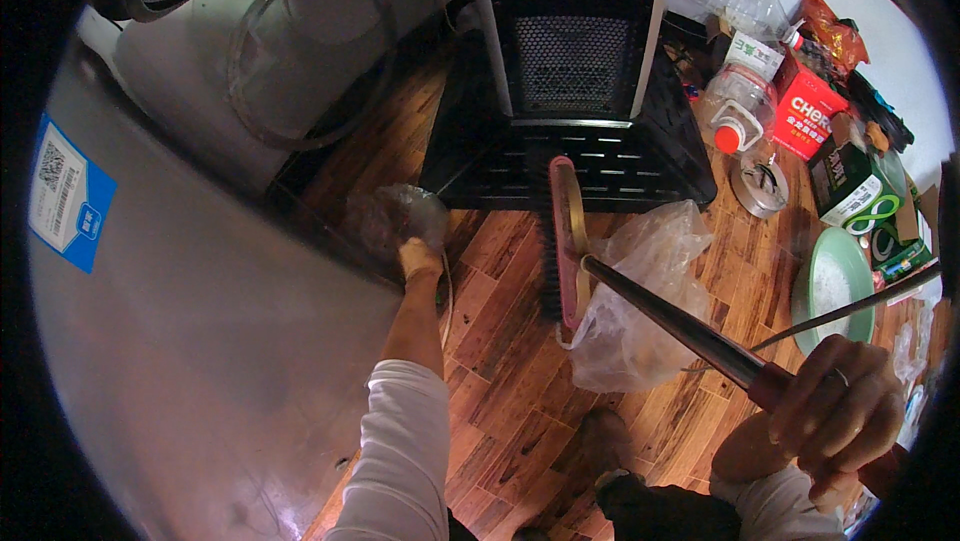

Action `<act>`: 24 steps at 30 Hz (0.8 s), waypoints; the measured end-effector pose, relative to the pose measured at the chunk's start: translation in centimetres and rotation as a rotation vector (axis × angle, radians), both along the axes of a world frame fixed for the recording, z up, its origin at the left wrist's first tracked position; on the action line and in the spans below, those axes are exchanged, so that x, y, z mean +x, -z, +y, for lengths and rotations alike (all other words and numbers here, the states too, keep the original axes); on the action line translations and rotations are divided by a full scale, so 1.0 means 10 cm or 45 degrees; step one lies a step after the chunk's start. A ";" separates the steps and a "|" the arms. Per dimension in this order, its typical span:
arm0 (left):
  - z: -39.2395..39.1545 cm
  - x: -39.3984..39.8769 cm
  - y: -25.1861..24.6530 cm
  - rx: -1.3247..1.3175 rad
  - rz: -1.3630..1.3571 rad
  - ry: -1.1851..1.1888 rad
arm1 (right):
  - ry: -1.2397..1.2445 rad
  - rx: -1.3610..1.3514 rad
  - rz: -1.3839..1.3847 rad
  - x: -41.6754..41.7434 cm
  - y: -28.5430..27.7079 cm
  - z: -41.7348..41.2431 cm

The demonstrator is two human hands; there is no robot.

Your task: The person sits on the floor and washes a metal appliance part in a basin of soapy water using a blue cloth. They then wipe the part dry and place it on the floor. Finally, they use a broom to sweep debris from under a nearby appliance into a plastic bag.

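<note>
My right hand (840,413) is wrapped around the dark handle (682,323) of a broom, at the lower right. The broom's head (568,241), pink and tan with black bristles, points away from me, its bristles facing left. Under the handle, a crumpled translucent plastic bag (637,316) rests on the floor. Reaching forward beside the grey appliance, my left hand (420,260) grips a clear plastic bag (397,215); its fingertips are partly hidden. A thin pale cord (448,301) hangs close to that wrist.
A grey appliance panel (225,301) fills the left. Ahead stands a black perforated frame on a slotted black base (570,181). Along the right wall are a large clear bottle (739,102), a red box (806,110), a tape roll (759,185), green cartons (851,173) and a green basin (832,286).
</note>
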State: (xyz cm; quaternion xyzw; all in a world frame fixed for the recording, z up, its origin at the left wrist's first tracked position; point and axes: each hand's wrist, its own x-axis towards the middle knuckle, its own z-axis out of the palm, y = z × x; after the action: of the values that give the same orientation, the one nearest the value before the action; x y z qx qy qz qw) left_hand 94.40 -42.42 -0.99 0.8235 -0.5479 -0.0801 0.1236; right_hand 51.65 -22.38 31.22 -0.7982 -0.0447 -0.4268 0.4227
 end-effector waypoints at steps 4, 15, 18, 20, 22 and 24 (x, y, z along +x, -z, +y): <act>-0.04 -0.10 -0.08 0.063 0.088 -0.030 | 0.022 -0.022 0.005 0.00 -0.06 0.04; 0.01 -0.01 0.04 0.012 -0.149 0.069 | -0.120 -0.021 0.107 -0.05 -0.09 -0.04; 0.00 0.00 0.02 0.064 -0.091 0.019 | -0.054 -0.014 0.047 0.03 -0.07 -0.02; 0.01 -0.04 -0.02 0.055 -0.012 -0.033 | -0.041 -0.010 0.050 0.05 -0.08 -0.01; 0.02 -0.14 -0.07 -0.017 0.063 -0.085 | -0.068 -0.011 0.116 0.04 -0.14 -0.02; -0.01 -0.09 -0.04 0.122 -0.057 0.027 | -0.051 -0.030 0.100 0.00 -0.12 -0.02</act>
State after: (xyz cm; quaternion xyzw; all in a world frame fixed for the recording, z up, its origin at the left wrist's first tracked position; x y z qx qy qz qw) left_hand 93.52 -42.52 -0.57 0.8241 -0.5548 -0.0893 0.0709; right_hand 51.68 -22.55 32.37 -0.8183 -0.0492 -0.3859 0.4231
